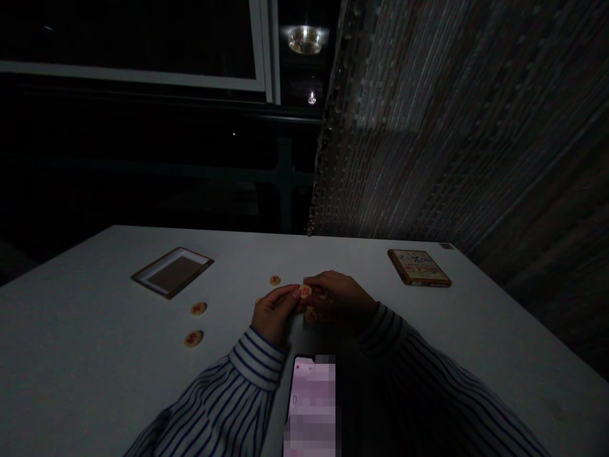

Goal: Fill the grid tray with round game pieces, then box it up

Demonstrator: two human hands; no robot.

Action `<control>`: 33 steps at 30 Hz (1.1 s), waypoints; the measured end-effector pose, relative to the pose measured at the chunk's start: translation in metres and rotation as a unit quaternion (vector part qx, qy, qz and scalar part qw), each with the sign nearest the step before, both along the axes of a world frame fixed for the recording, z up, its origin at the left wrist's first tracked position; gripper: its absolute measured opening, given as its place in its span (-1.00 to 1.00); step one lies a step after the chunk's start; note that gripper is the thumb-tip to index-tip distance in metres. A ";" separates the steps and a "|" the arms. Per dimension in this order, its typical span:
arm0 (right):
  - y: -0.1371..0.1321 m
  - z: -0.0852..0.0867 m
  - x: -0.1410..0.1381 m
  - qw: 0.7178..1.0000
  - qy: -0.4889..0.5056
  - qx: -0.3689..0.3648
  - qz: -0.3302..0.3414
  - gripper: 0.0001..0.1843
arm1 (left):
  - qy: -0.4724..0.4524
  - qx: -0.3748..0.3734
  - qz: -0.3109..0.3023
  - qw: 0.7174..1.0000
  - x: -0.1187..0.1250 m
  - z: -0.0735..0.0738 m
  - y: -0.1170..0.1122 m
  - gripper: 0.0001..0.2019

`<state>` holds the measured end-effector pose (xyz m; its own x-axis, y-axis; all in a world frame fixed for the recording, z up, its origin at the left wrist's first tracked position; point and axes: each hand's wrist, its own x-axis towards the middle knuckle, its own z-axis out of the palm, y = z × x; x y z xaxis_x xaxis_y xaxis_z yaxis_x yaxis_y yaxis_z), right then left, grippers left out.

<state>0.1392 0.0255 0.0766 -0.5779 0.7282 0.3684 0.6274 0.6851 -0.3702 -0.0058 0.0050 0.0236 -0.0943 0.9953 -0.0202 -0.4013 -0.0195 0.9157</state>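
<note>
Table: a white table point(71, 355) carries everything; places below are given from the smartphone.
Box tray: a shallow brown cardboard box tray point(172, 271) lies well up-left of the smartphone. Only its brown floor and pale inner rim show.
Loose discs: two round pale discs point(193, 338) with red marks lie left of the smartphone, below the tray. A third pale disc point(275, 280) lies above the smartphone, beyond the left hand.
Left hand: the left hand point(273, 314), in a striped cuff, sits just above the smartphone, thumb and fingertips pinched together on the held disc.
Held disc: the round pale red-marked held disc point(305, 291) stands between the two hands, at the left fingertips. Its mark is too small to read.
Smartphone: a dark smartphone point(311, 406) lies at the near edge, its screen lit and blurred.
Right hand: the right hand point(340, 297) curls knuckles-up over a low disc point(311, 315); its grip cannot be made out.
Box lid: a brown-edged printed box lid point(419, 266) lies well up-right of the smartphone, its writing unreadable.
</note>
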 end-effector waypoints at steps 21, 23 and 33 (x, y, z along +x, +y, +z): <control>0.005 -0.002 0.008 0.996 -0.060 0.065 -0.024 -0.70 | -0.004 -0.021 0.026 0.999 0.001 -0.002 0.004 -0.73; 0.006 -0.001 0.010 0.996 -0.063 0.061 -0.034 -0.70 | 0.030 -0.021 0.047 0.998 0.001 -0.004 0.005 -0.74; 0.010 0.002 0.016 0.994 -0.081 0.037 -0.067 -0.71 | 0.262 0.019 0.085 0.961 -0.003 -0.013 0.008 -0.75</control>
